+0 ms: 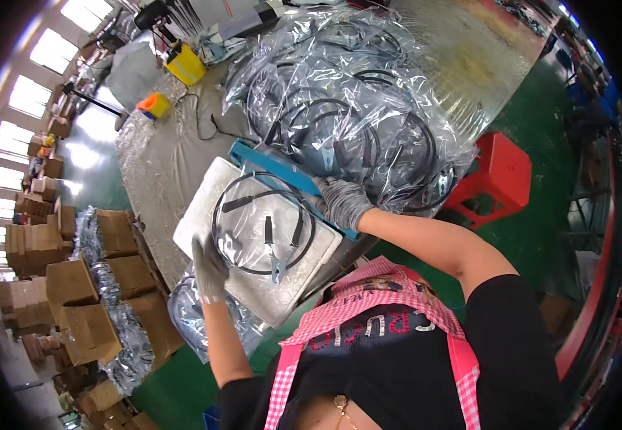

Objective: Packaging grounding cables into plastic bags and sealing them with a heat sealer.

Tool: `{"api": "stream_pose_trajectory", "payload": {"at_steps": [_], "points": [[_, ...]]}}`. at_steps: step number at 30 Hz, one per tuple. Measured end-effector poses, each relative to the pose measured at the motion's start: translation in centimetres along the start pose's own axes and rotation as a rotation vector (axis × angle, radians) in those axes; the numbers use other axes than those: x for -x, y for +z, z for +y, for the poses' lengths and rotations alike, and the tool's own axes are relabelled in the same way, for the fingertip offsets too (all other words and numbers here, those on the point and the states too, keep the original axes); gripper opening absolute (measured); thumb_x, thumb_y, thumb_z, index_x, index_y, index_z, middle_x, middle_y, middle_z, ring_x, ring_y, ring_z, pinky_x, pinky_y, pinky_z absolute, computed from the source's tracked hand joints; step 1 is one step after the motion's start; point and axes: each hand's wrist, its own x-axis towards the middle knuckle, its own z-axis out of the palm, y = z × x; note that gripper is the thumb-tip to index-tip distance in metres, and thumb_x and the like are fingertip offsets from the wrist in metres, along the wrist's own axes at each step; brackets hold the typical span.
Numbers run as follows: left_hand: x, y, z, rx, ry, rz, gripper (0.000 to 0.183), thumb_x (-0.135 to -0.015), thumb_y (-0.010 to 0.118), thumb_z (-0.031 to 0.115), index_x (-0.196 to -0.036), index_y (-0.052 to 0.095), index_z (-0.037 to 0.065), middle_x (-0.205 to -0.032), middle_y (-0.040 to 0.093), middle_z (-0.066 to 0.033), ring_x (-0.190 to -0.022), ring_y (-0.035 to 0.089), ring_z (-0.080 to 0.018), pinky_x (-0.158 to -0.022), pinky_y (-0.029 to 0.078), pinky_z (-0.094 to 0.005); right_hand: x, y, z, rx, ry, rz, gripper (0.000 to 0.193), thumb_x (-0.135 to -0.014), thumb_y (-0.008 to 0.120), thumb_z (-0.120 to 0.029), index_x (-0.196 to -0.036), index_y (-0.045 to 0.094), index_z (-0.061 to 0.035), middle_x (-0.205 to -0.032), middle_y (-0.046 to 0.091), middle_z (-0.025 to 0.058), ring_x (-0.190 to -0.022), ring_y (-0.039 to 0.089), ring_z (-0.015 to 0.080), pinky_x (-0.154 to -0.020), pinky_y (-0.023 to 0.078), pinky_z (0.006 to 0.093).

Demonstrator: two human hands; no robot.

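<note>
A: Two gloved hands on one bagged cable [264, 226], coiled in a clear bag flat on the white pad [203, 197], near the table [164, 154] edge.

B: Grip state?

A: Left hand [209, 269] pinches the bag's near edge, closed on the film. Right hand [343, 203] presses the far edge beside the blue tray [282, 172]; whether its fingers are curled shut, cannot tell.

B: Step, as judged?

A: Likely flattening or squaring the bag, coil and clips inside.

B: Next move calls for?

A: Probably keeping the film taut without shifting the coil, and room on the pile of bagged cables [354, 93] behind.
</note>
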Motion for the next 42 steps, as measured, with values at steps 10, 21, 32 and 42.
{"api": "stream_pose_trajectory", "payload": {"at_steps": [10,21,32,42], "points": [[7.8,6.9,-13.1,0.681,-0.211,0.280,0.025,-0.091,0.060,0.024,-0.104,0.058,0.003,-0.101,0.063,-0.0105,-0.095,0.062,-0.0249,-0.085,0.055,-0.0395,0.3,2.7,3.0,-0.680,0.222,0.338,0.023,-0.094,0.050,-0.027,-0.106,0.060,-0.0094,-0.097,0.061,0.0089,-0.083,0.059,0.0241,-0.077,0.047,0.0365],[13.7,-0.9,-8.1,0.623,0.000,0.420,0.023,-0.094,0.054,0.030,-0.096,0.061,0.008,-0.084,0.066,-0.0023,-0.074,0.066,-0.0167,-0.057,0.055,-0.0320,5.4,7.0,-3.8,-1.806,0.270,-0.546,0.041,-0.091,0.056,-0.041,-0.120,0.056,-0.0124,-0.116,0.059,0.0090,-0.109,0.053,0.0207,-0.095,0.042,0.0402],[17.8,-19.9,7.2,-1.431,-0.201,0.893,0.055,-0.081,0.063,0.042,-0.125,0.052,0.012,-0.114,0.059,-0.0191,-0.101,0.061,-0.0330,-0.087,0.048,-0.0435,6.0,16.7,-23.8,-1.054,0.234,-0.802,0.018,-0.084,0.067,-0.023,-0.092,0.062,-0.0078,-0.079,0.062,0.0050,-0.067,0.062,0.0167,-0.053,0.053,0.0318],[12.3,-15.9,0.0,-1.722,0.379,0.489,0.056,-0.088,0.051,0.041,-0.136,0.046,0.013,-0.141,0.039,-0.0238,-0.135,0.027,-0.0423,-0.115,0.008,-0.0509,9.1,11.7,-18.8,-0.971,0.361,-0.812,0.037,-0.089,0.064,-0.037,-0.108,0.060,-0.0050,-0.089,0.066,0.0070,-0.073,0.063,0.0145,-0.060,0.053,0.0298]]}}
